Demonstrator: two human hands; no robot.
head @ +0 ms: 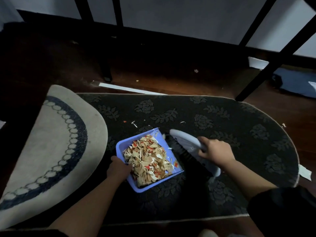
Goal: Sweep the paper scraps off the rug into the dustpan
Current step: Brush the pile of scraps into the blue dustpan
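Hands on dustpan (121, 146) rim and brush (186, 142), mid-rug (239, 134).

The dark rug (222, 117) lies open across its far and right parts, with only a few small scraps (135, 124) just beyond the dustpan (119, 147). The dustpan, heaped with scraps, sits on the middle of the rug, with the brush (186, 142) touching its right edge, so no gap shows between them. On the left, the folded-over pale mat (42, 151) blocks that side, its curved edge near the dustpan. Beyond the rug, bare wooden floor (171, 77) runs to the wall, crossed by dark furniture legs (106, 69), one far left and slanted ones far right.
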